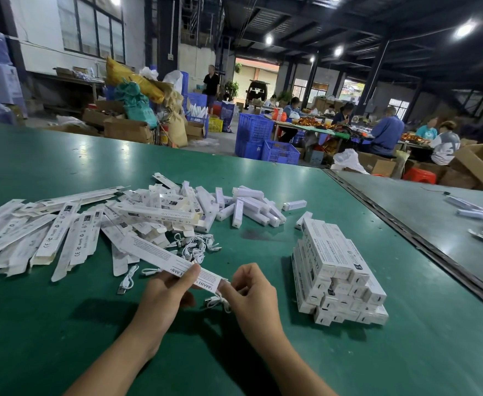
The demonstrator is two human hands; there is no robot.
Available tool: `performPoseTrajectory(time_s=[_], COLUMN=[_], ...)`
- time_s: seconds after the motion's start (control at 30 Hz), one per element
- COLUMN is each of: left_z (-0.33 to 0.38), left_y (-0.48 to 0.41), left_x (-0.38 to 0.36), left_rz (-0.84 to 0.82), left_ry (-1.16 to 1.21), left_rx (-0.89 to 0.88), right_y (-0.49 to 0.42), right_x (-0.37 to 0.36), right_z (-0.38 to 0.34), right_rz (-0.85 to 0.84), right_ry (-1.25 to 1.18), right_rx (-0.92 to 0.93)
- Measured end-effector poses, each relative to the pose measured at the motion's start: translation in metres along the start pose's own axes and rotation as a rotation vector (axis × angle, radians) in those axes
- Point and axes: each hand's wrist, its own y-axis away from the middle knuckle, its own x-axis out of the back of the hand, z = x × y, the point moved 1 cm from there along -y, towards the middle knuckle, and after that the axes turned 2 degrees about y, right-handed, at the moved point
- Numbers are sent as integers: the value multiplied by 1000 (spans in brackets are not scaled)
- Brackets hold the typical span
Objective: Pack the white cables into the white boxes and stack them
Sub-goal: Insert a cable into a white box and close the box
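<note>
My left hand [169, 290] grips a long white box [160, 257] near its near end, thumb on top. At that end my right hand [248, 288] pinches the box's flap. A white cable [218, 302] lies on the green table just under my hands. More white cables [197, 245] lie in a loose heap behind the box, and one [127, 281] lies to the left. Flat, unfolded white boxes [60, 232] are spread at the left. A stack of packed white boxes [334, 270] stands at the right.
A pile of small white lamp units [246, 207] lies at the middle back of the green table [263, 361]. A metal seam [406, 230] divides it from a neighbouring table at the right. Blue crates [263, 141] and seated people are beyond the far edge.
</note>
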Motion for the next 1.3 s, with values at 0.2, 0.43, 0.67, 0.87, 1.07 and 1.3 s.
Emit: performPoseTrajectory(time_s=[0.2, 0.43, 0.67, 0.87, 1.07, 1.3], left_z=[1, 2, -1, 1, 3, 3], left_y=[0, 0, -1, 0, 2, 0], left_x=[0, 0, 0, -2, -2, 1], left_rz=[50, 75, 52, 58, 67, 86], left_ry=[-5, -45, -36, -23, 23, 18], left_rx=[-16, -41, -39, -51, -27, -22], right_y=[2, 0, -4, -4, -8, -10], right_x=[0, 3, 6, 1, 0, -2], right_z=[2, 4, 8, 9, 11, 17], right_rz=[-197, -380, -318, -366, -321, -298], right_ry=[287, 485, 469, 555, 628, 655], right_rx=[128, 262, 256, 188, 239, 243])
